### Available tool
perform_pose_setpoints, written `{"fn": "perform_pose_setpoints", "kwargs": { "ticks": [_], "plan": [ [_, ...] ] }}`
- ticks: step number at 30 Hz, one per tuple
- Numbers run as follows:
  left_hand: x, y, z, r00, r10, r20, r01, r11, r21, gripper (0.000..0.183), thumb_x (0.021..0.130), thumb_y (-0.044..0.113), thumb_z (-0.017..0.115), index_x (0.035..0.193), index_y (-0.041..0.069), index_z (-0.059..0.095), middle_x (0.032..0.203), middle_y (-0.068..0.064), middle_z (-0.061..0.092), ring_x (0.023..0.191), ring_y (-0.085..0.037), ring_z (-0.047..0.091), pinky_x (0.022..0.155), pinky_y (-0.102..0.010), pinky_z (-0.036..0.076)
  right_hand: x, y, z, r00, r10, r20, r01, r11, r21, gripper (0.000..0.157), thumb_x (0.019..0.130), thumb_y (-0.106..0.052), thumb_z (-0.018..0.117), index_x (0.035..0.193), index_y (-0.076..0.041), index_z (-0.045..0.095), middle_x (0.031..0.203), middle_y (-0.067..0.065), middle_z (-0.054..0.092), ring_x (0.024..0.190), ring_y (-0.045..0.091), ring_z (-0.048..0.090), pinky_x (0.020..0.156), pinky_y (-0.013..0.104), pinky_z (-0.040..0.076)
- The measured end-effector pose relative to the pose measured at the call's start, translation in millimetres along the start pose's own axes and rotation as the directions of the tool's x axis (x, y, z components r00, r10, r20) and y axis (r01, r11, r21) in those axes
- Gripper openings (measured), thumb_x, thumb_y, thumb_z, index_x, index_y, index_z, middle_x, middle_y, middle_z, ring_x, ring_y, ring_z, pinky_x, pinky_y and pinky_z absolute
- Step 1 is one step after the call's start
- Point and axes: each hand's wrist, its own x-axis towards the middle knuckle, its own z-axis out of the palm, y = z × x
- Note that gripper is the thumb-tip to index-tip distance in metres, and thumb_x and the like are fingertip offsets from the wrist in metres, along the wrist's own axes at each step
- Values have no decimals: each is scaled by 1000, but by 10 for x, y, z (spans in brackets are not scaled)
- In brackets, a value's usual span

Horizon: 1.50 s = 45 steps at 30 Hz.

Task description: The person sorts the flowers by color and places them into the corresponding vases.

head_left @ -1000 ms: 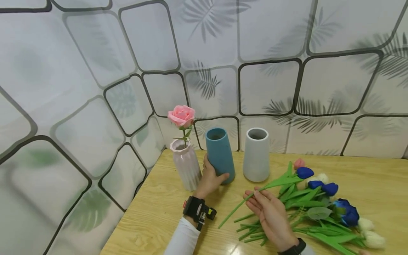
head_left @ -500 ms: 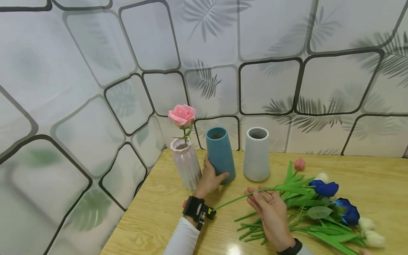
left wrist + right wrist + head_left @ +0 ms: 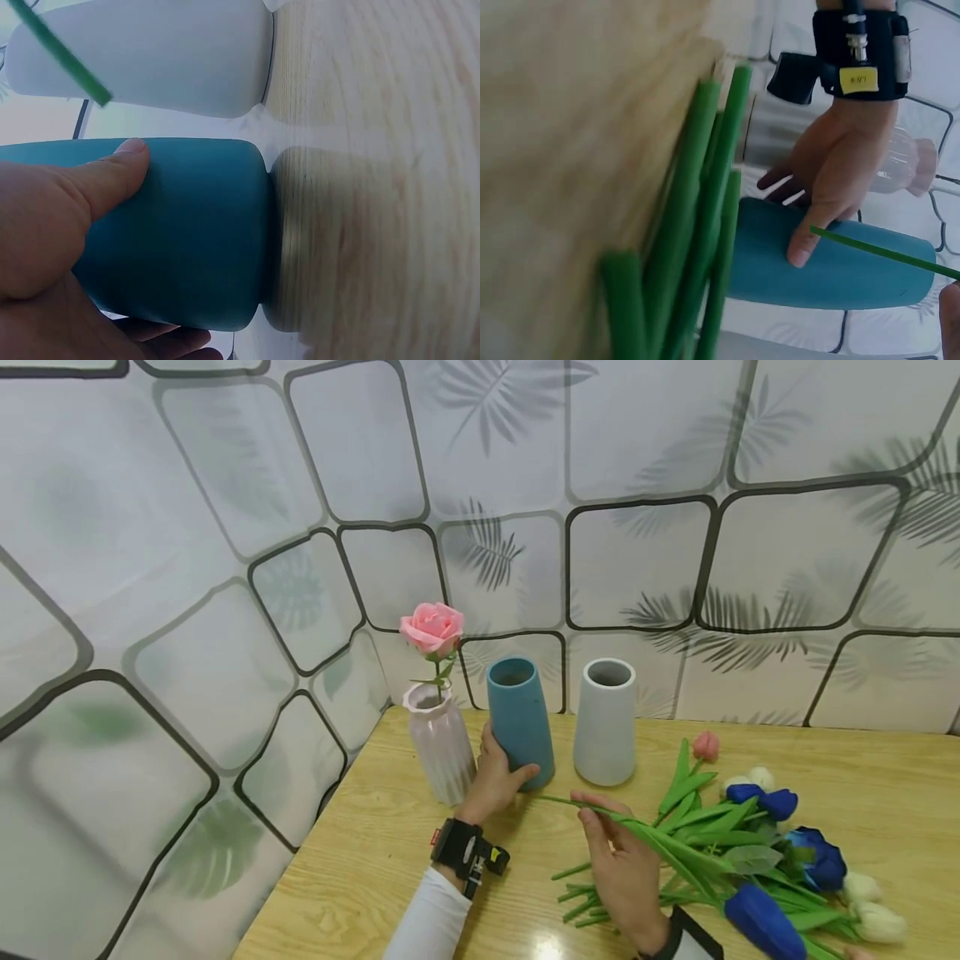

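My left hand (image 3: 491,783) grips the lower part of a blue vase (image 3: 522,727) standing on the table, thumb on its near side. In the left wrist view the thumb lies along that vase (image 3: 202,232). My right hand (image 3: 628,872) pinches the stem of a blue tulip (image 3: 763,920). Its bloom hangs toward the lower right. The bare stem end points left, near the vase's base in the head view. In the right wrist view this thin green stem (image 3: 877,251) appears in front of the vase, and little of the right hand shows.
A pink fluted vase (image 3: 441,747) with a pink rose (image 3: 432,628) stands left of the blue vase. A white vase (image 3: 604,727) stands to its right. Several loose flowers, including a pink tulip (image 3: 706,746) and a blue rose (image 3: 816,858), lie on the wooden table (image 3: 360,860).
My right hand has turned the tulip: its bloom swings from the upper right to the lower right, while its stem end rises toward the blue vase. My left hand stays on the vase.
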Motion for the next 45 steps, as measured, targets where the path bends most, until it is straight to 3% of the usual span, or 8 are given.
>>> {"fn": "perform_pose_setpoints", "kwargs": {
  "ticks": [3, 6, 12, 17, 31, 36, 41, 45],
  "plan": [
    [3, -2, -6, 1000, 16, 2, -16, 1000, -5, 105, 91, 22, 75, 155, -1, -5, 154, -34, 18, 141, -49, 28, 113, -60, 28, 24, -6, 4, 998, -62, 32, 63, 998, -31, 33, 96, 8, 56, 126, -5, 65, 121, 8, 68, 114, -2, 59, 92, 16, 49],
    [-20, 8, -20, 999, 54, 0, -54, 998, -22, 104, 91, 23, 74, 154, -3, -4, 152, -37, 18, 139, -53, 27, 111, -63, 27, 92, 6, 27, 968, -250, 6, 250, 968, -22, 31, 95, 6, 60, 125, 0, 66, 121, 11, 69, 114, 3, 62, 92, 18, 49],
    [-15, -10, -12, 997, 79, -3, -79, 997, -12, 104, 92, 29, 73, 155, 0, -5, 150, -39, 18, 138, -54, 28, 110, -63, 29, 353, -80, 66, 764, -638, -95, 627, 769, -127, 29, 99, -12, 62, 111, 13, 68, 110, 20, 72, 88, 14, 72, 76, 15, 54],
    [7, 30, -35, 999, 34, 8, -33, 999, -13, 106, 90, 21, 75, 155, -1, -5, 152, -36, 16, 140, -50, 27, 112, -62, 28, 577, -360, 125, 701, -702, -123, 690, 712, -130, 29, 101, -12, 59, 108, 15, 68, 107, 22, 72, 68, 18, 69, 65, 19, 54],
    [-2, -16, -32, 998, 68, 19, -68, 998, 10, 104, 92, 23, 74, 154, -4, -5, 152, -36, 17, 138, -51, 29, 110, -62, 30, 916, -383, 383, 605, -777, -173, 786, 618, -27, 24, 98, -7, 63, 114, 9, 69, 115, 19, 70, 93, 9, 71, 66, 19, 55],
    [6, -17, -36, 997, 73, 18, -73, 997, 18, 103, 92, 21, 73, 153, -6, -5, 152, -37, 17, 137, -52, 29, 109, -62, 32, 968, -343, 394, 640, -757, -133, 757, 650, -58, 25, 100, -9, 60, 114, 11, 68, 113, 20, 71, 74, 17, 72, 60, 22, 55],
    [5, -18, -42, 998, 56, 28, -57, 998, 40, 103, 93, 23, 72, 154, -3, -7, 153, -37, 16, 138, -52, 28, 109, -62, 32, 1075, -288, 416, 774, -634, -13, 632, 773, -65, 28, 103, -9, 55, 121, 9, 64, 106, 22, 71, 62, 22, 68, 58, 22, 54],
    [-5, -27, -28, 998, 55, 38, -57, 998, 29, 102, 94, 23, 71, 154, -3, -8, 152, -39, 12, 139, -53, 25, 110, -63, 29, 1156, -253, 450, 849, -526, 47, 528, 841, -120, 29, 97, 3, 59, 125, 3, 64, 105, 20, 71, 61, 22, 68, 57, 24, 53]
  ]
}}
